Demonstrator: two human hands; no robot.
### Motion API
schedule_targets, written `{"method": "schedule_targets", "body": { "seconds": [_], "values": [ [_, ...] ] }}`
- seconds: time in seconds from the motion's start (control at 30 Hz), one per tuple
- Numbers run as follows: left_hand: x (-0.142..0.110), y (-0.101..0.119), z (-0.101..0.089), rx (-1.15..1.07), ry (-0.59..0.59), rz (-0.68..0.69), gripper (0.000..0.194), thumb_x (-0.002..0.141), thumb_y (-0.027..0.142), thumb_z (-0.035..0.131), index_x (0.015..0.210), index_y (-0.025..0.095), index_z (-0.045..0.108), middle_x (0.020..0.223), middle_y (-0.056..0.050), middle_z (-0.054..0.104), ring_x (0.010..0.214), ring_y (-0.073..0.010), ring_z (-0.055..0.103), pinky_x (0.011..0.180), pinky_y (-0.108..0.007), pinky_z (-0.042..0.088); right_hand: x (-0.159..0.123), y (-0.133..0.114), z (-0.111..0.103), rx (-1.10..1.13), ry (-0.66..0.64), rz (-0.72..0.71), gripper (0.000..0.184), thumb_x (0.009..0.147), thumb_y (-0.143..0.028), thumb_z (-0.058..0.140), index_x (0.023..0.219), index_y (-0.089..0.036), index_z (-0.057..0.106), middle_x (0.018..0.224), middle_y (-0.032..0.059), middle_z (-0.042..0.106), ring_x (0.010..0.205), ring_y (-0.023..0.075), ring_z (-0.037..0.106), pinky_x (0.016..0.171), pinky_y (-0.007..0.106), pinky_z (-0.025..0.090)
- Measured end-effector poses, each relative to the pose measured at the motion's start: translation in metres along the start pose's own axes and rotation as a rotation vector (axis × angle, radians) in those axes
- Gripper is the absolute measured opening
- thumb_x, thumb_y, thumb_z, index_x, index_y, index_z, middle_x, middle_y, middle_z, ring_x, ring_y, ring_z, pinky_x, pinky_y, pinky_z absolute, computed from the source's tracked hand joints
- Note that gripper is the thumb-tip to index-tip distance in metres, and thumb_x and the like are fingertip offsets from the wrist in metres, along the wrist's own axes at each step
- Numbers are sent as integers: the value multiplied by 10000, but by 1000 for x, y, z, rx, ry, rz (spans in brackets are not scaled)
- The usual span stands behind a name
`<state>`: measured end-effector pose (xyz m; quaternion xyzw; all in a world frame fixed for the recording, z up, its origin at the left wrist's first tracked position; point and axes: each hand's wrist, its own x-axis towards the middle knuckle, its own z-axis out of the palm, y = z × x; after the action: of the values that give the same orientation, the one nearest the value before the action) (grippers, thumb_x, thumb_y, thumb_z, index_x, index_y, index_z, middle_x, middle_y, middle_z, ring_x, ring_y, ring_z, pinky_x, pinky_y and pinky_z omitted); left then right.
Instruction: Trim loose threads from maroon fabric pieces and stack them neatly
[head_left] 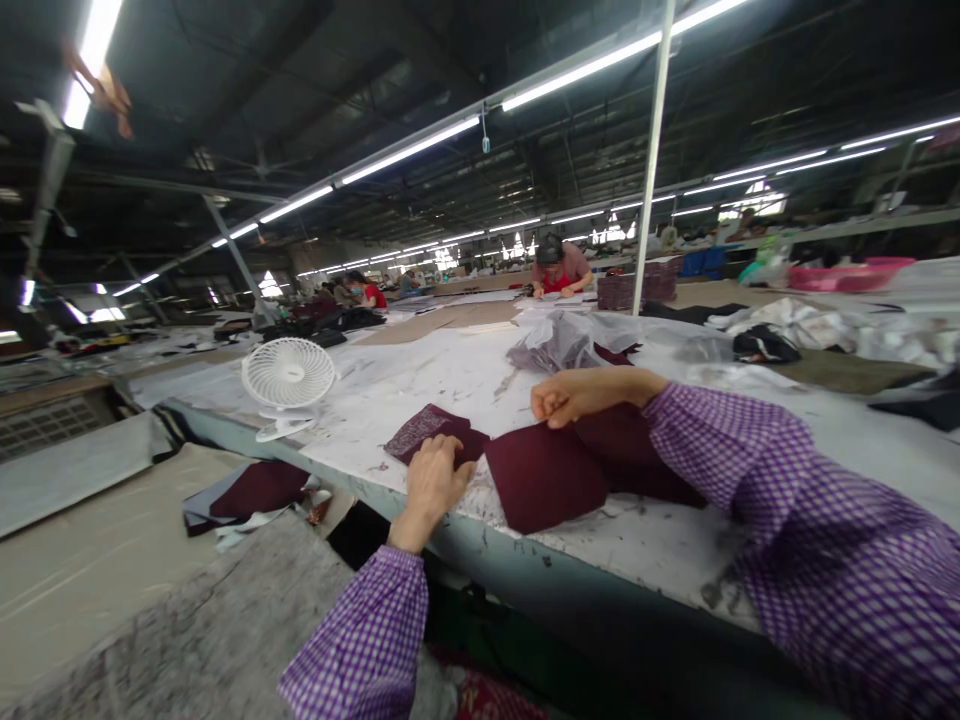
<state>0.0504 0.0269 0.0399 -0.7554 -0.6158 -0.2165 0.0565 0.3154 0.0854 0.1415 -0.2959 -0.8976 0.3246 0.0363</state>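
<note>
My right hand (581, 393) is closed in a pinch at the upper edge of a dark maroon fabric piece (546, 478), which lies at the front of the white-topped table (360, 385). More maroon fabric (645, 455) stretches to the right, partly behind my right forearm and sleeve. To the left, my left hand (435, 482) rests with its fingers spread over the near edge of a smaller maroon piece (427, 428) with a pale speckled patch. The two pieces lie close side by side. What is under my left palm is hidden.
A small white fan (288, 375) stands near the table's left edge. Behind my right hand lies crumpled clear plastic (562, 340). A white pole (654, 160) rises beyond. A co-worker (559, 268) leans over the far table. Maroon scraps (262, 490) lie lower left.
</note>
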Motion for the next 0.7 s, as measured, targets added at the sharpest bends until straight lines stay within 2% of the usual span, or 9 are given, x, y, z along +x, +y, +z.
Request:
{"method": "schedule_targets", "body": {
  "seconds": [0.07,0.13,0.2,0.27,0.37,0.47,0.57,0.63,0.7],
  "values": [
    [3,5,3,54,-1,3,191,827,306,575,945,175,647,1007,-75,644,1022,-264,549,873,-367,446,-24,7,-25,-31,57,99,135,770,-195,604,891,-136,623,729,8,581,632,102,513,563,202,411],
    [5,10,4,98,-3,8,165,841,258,521,871,180,663,994,-80,648,1004,-263,562,829,-357,455,-43,20,-40,-77,116,268,124,766,-172,603,870,-130,656,703,16,588,606,102,512,555,208,411],
    [8,12,5,118,3,14,202,835,192,470,813,174,670,964,-97,656,975,-266,581,784,-354,458,-52,36,-44,-104,161,452,122,746,-138,619,848,-120,682,692,28,601,588,110,526,562,226,430],
    [11,11,6,44,34,-19,224,805,154,458,757,171,677,928,-111,669,940,-275,601,766,-362,453,-52,52,-41,-121,176,562,129,711,-112,653,830,-113,702,690,39,619,583,125,549,575,251,450],
    [15,-2,8,-394,119,-241,144,694,160,553,624,183,677,785,-91,685,855,-272,621,780,-365,443,-43,63,-36,-213,196,557,103,665,-118,706,768,-125,718,682,43,640,606,155,584,608,283,465],
    [18,-24,10,-784,149,-427,85,611,212,606,556,188,666,569,-36,632,662,-217,615,689,-321,464,-38,53,-35,-400,258,583,23,676,-128,702,692,-139,714,674,50,644,645,186,605,642,309,459],
    [19,-41,14,-960,153,-461,141,615,288,584,559,174,646,521,-12,606,531,-160,576,585,-280,471,-35,26,-34,-582,292,615,72,696,-82,654,668,-123,707,654,85,645,646,199,604,639,309,422],
    [18,-46,17,-1057,169,-467,155,603,306,587,565,164,637,542,-9,615,518,-138,566,566,-260,465,-27,6,-28,-647,323,517,123,760,-96,595,716,-121,708,706,105,671,685,191,610,657,296,404],
    [18,-47,20,-1107,191,-470,151,585,300,605,575,155,644,526,1,603,502,-124,542,535,-242,434,-8,-11,-16,-680,339,342,197,838,-125,519,821,-137,714,841,101,705,780,178,621,714,274,402]
  ]
}}
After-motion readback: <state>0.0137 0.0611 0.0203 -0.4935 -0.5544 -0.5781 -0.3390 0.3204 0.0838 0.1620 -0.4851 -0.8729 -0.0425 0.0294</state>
